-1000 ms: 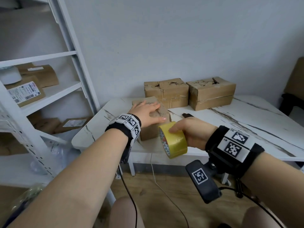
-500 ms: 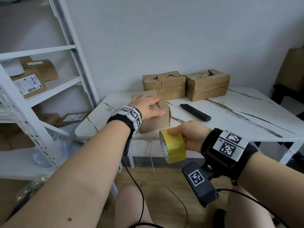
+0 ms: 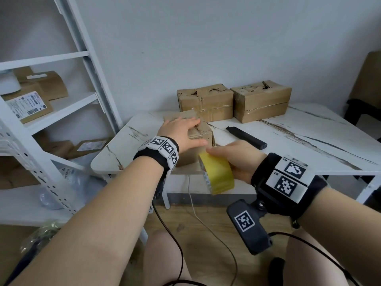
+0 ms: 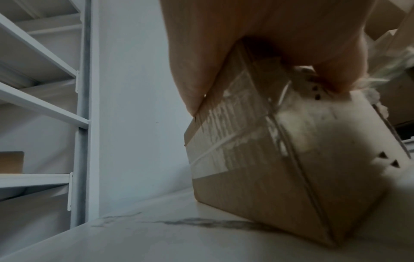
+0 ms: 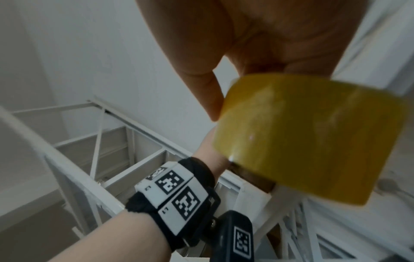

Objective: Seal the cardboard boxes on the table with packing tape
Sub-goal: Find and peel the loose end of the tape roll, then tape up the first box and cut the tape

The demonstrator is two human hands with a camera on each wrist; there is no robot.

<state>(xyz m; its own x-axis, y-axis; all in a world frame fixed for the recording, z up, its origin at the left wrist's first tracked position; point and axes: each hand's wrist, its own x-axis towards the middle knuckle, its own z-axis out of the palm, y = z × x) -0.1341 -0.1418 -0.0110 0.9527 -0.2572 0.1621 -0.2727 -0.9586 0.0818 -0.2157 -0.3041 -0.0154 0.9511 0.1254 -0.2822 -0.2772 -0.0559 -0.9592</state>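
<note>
A small cardboard box (image 3: 204,132) stands at the near left corner of the white marble-look table (image 3: 309,145). My left hand (image 3: 181,131) lies flat on its top, fingers spread and the thumb along the near edge. The left wrist view shows that box (image 4: 280,177) with old clear tape on it, under my left hand (image 4: 257,44). My right hand (image 3: 237,155) grips a yellow roll of packing tape (image 3: 218,176) just in front of the box, close to my left thumb. In the right wrist view the tape roll (image 5: 302,138) hangs from my right hand (image 5: 257,35).
Two larger cardboard boxes (image 3: 206,102) (image 3: 261,102) stand side by side against the wall at the table's back. A black bar-shaped object (image 3: 246,137) lies to the right of the small box. A white shelving unit (image 3: 61,108) with parcels stands on the left. Cables run across the floor below.
My right hand has brought the tape roll up and closer to the small box, near my left thumb. The left hand has stayed on the box top.
</note>
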